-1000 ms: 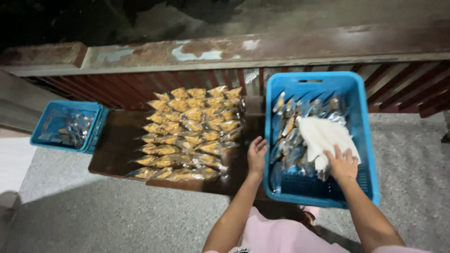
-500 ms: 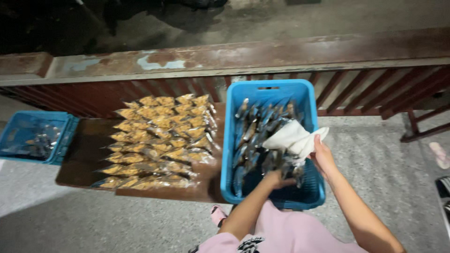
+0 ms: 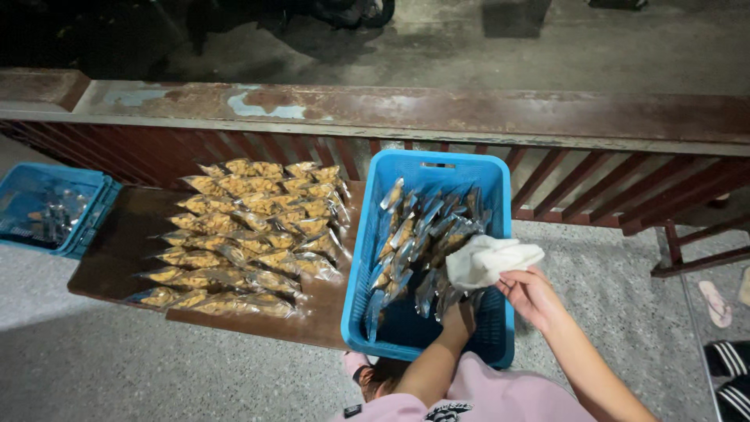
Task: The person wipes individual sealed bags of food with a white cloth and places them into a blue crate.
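Note:
A blue plastic crate [image 3: 359, 258] stands on a low wooden table and holds several clear packets of snacks [image 3: 414, 234]. My right hand [image 3: 531, 295] pinches a crumpled white cloth [image 3: 488, 260] and lifts it over the crate's right side. My left hand [image 3: 461, 312] reaches down into the crate under the cloth, among the packets; its fingers are mostly hidden, so whether it grips anything is unclear.
Rows of clear packets filled with golden snacks [image 3: 250, 230] lie on the brown table [image 3: 117, 250] left of the crate. A second blue crate [image 3: 55, 211] sits on the floor at far left. A rusty metal railing [image 3: 406, 109] runs behind. Sandals [image 3: 715, 301] lie at right.
My right hand has lifted the white cloth off the packets and bunched it. My left hand moved from the crate's left rim down inside it. The view has shifted.

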